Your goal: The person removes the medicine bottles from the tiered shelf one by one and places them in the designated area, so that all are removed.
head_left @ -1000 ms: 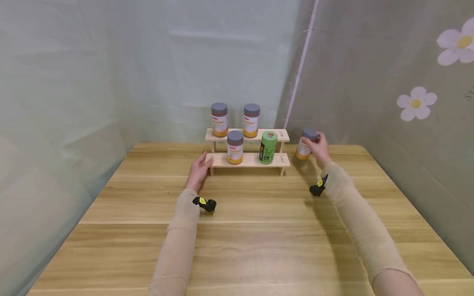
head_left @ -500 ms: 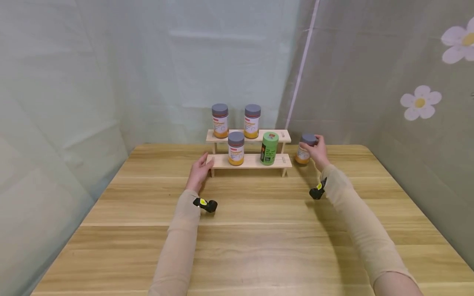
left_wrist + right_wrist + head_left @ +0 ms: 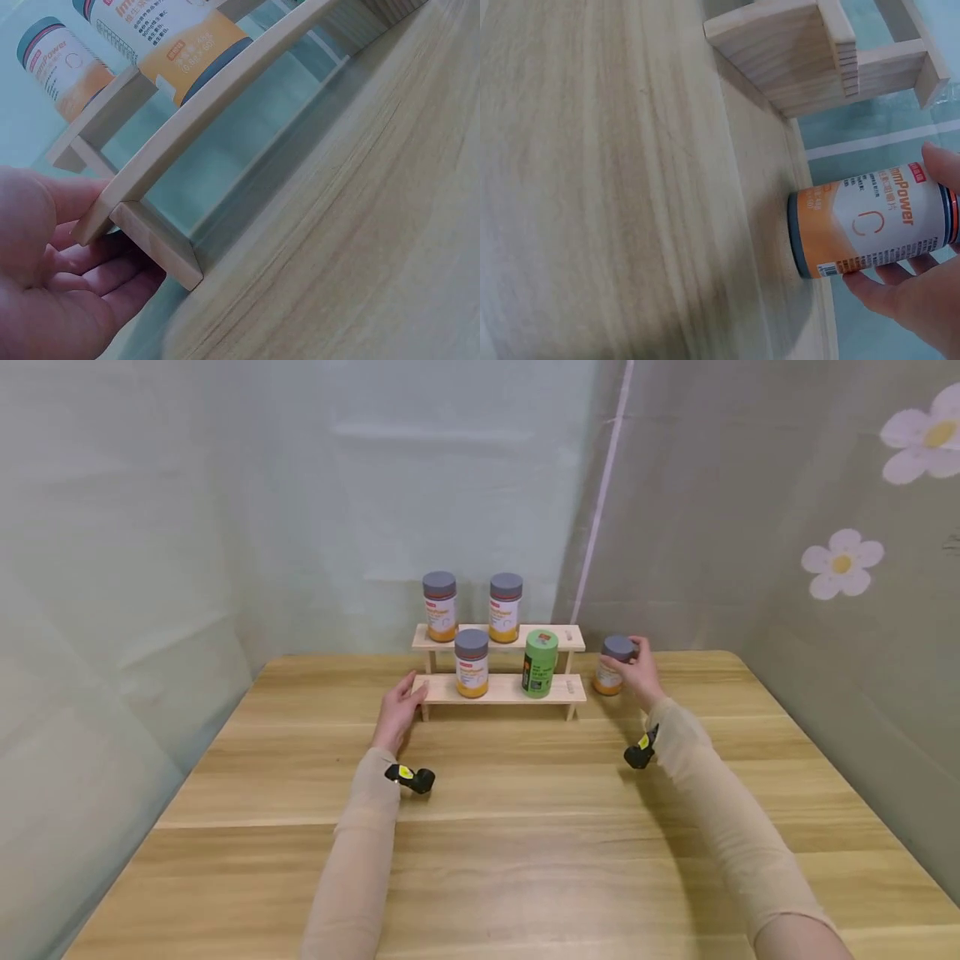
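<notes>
My left hand (image 3: pixel 396 713) grips the left end of the lower tier of a two-tier wooden display shelf (image 3: pixel 506 690). In the left wrist view its thumb lies over the board's end and the fingers curl beneath, by the leg (image 3: pixel 159 241). Right of the shelf, my right hand (image 3: pixel 642 677) holds a grey-capped supplement bottle (image 3: pixel 608 680) near its top. The right wrist view shows this bottle (image 3: pixel 881 217) with its orange and white label and its base close over the tabletop, thumb on one side and fingers on the other.
Two matching bottles, one left (image 3: pixel 440 610) and one mid-shelf (image 3: pixel 506 612), stand on the upper tier. Below are another such bottle (image 3: pixel 472 668) and a green bottle (image 3: pixel 540 664). A curtain (image 3: pixel 450 485) hangs behind the wooden table (image 3: pixel 495 868).
The right hand has lowered its bottle toward the tabletop beside the shelf, and the bottle has gone from tilted to nearly upright. The left hand keeps its grip on the shelf.
</notes>
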`<state>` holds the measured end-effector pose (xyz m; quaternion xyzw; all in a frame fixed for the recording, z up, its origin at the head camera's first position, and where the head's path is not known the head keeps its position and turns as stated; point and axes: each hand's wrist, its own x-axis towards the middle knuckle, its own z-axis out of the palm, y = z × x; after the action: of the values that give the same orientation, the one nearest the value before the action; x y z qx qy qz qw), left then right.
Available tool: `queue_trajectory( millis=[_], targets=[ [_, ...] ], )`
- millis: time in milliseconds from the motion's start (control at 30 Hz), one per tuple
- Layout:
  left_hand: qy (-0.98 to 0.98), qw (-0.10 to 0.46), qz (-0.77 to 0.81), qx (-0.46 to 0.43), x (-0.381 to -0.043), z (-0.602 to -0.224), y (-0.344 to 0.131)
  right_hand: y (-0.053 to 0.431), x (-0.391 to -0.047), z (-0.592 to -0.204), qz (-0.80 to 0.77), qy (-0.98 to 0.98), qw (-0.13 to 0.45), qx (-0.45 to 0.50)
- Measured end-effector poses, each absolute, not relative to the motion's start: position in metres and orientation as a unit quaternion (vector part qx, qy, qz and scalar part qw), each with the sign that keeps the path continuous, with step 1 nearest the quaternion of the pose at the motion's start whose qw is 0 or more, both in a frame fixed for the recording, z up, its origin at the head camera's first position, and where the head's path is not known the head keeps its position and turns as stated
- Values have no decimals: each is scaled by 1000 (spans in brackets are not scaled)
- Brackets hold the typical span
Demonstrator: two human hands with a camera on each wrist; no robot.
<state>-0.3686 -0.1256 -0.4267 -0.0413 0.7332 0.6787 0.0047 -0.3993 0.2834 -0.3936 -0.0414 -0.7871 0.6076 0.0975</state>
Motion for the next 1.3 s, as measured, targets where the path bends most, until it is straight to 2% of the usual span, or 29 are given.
queue_trajectory(
  millis=[700, 867, 1300],
  targets=[
    [725, 3, 687, -45, -372, -426, -129, 284, -402, -394, 625, -778, 54, -33],
    [716, 9, 697, -47, -364, -414, -127, 282, -403, -393, 627, -776, 40, -43],
    [721, 0, 692, -44, -373, -429, -128, 280, -400, -386, 603, -795, 48, -45]
  ],
)
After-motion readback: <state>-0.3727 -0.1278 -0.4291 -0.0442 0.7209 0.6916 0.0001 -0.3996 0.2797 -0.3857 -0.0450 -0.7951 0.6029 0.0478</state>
